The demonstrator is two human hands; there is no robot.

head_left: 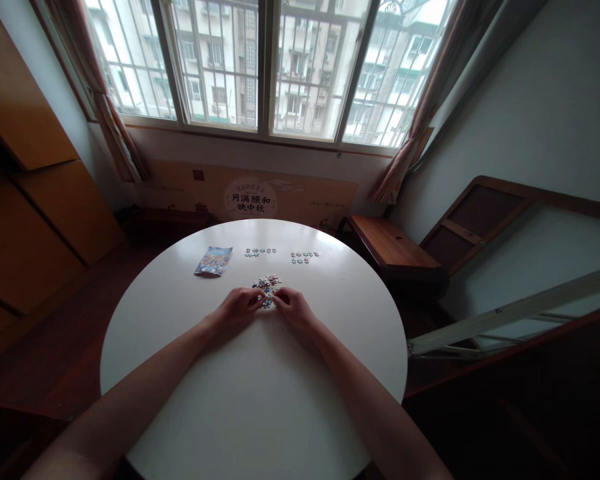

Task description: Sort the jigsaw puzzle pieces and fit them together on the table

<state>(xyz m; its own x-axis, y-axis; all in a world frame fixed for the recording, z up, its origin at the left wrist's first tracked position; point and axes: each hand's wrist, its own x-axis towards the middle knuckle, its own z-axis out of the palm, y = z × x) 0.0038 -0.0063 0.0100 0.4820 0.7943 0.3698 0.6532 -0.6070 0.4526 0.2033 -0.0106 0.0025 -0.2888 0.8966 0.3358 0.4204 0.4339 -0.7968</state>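
Fingers of left hand and right hand at jigsaw pile, grip unclear, packet, piece rows beyond

Two bare forearms, slender and smooth, narrow toward the wrists above bare hands.

Table: smooth and glossy on my feed
Puzzle pieces: too small for me to tell card from plastic
Packet: printed, slightly creased
Curtains: matt cloth
Low bench: wood, softly glossy
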